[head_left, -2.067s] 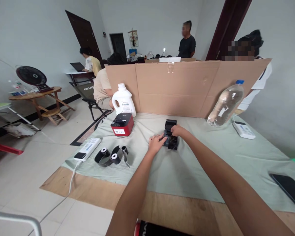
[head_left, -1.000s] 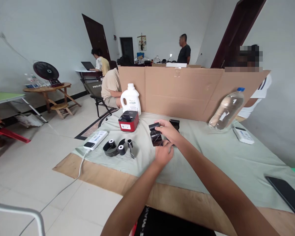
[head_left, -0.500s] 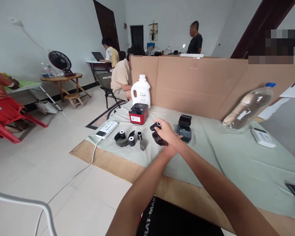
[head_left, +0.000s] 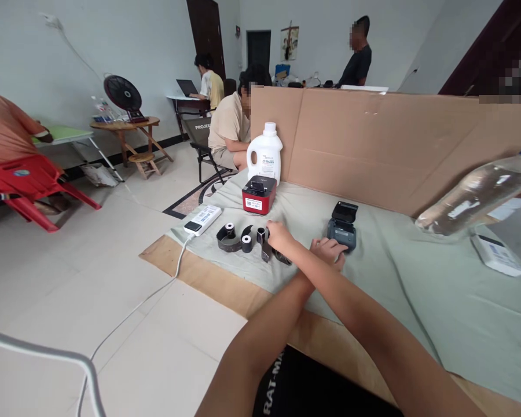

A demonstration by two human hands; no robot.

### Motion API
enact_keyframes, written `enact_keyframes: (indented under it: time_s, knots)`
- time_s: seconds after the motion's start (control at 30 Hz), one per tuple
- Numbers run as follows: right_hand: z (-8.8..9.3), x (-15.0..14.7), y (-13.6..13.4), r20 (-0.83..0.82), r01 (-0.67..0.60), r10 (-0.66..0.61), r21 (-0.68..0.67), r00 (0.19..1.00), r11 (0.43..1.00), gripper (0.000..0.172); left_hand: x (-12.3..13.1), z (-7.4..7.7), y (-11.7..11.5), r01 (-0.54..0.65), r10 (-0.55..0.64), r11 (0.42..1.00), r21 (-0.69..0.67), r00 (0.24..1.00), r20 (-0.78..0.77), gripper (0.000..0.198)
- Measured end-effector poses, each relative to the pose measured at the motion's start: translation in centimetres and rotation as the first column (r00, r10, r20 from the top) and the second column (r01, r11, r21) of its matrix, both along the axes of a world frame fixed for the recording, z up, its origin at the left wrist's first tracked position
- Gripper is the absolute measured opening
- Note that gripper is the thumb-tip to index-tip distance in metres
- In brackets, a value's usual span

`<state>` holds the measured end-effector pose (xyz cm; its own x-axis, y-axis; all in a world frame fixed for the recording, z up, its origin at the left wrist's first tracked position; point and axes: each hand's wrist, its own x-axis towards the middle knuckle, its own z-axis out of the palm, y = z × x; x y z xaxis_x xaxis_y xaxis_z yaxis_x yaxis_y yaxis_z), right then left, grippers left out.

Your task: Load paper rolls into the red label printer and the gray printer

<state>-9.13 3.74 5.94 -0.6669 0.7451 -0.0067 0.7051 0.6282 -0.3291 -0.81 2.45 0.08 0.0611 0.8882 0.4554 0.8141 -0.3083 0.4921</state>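
My forearms cross, the right one over the left. My right hand (head_left: 280, 237) is closed at the right end of a row of black label rolls, fingers pinched around a roll that they mostly hide. Its dark strip (head_left: 282, 258) hangs below the hand. Just left stands another black roll (head_left: 261, 234) with a loose tail, then a small upright roll (head_left: 246, 243) and one with a curled strip (head_left: 229, 231). My left hand (head_left: 327, 252) lies with fingers extended against the front left of a dark label printer (head_left: 342, 236), whose lid is raised.
Behind the rolls are a red-and-black box-shaped device (head_left: 259, 197) and a white jug (head_left: 265, 153). A white power bank (head_left: 203, 220) with a cable lies left. A cardboard panel (head_left: 351, 139) borders the back; a large clear bottle (head_left: 477, 194) leans right. Other people sit and stand beyond.
My right hand has lowered its roll leftward, beside the other rolls. My left hand stays at the printer and shows more clearly. The view has shifted left.
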Motion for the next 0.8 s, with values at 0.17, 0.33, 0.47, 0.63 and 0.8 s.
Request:
enact_keyframes:
  time_s: [0.17, 0.33, 0.47, 0.63, 0.8]
  knots:
    - [2.3, -0.2, -1.0, 0.002, 0.014, -0.014, 0.174, 1.0, 0.985, 0.047, 0.0, -0.7, 0.7, -0.005, 0.005, 0.999, 0.037, 1.0, -0.004, 0.028]
    - [3.7, -2.3, -3.2, 0.058, -0.213, 0.206, 0.212, 0.977, 0.954, 0.024, 0.0, -0.2, 0.5, -0.035, 0.034, 0.998, 0.048, 0.999, 0.016, 0.028]
    - [1.8, -3.5, -4.4, 0.163, -0.28, 0.253, 0.167, 0.953, 0.945, 0.025, -0.2, 0.5, 0.1, -0.057, 0.056, 0.998, 0.038, 0.998, 0.024, 0.029]
    - [1.0, -2.1, -4.0, -0.112, -0.216, 0.23, 0.129, 0.967, 0.968, 0.01, -0.6, 0.2, 0.3, -0.085, 0.082, 0.995, 0.047, 0.995, 0.05, 0.028]
    - [3.3, 3.5, -2.2, -0.67, -0.267, 0.08, -0.182, 0.738, 0.946, 0.016, -0.9, 0.1, 0.5, -0.034, 0.034, 0.999, -0.007, 0.987, 0.157, 0.025]
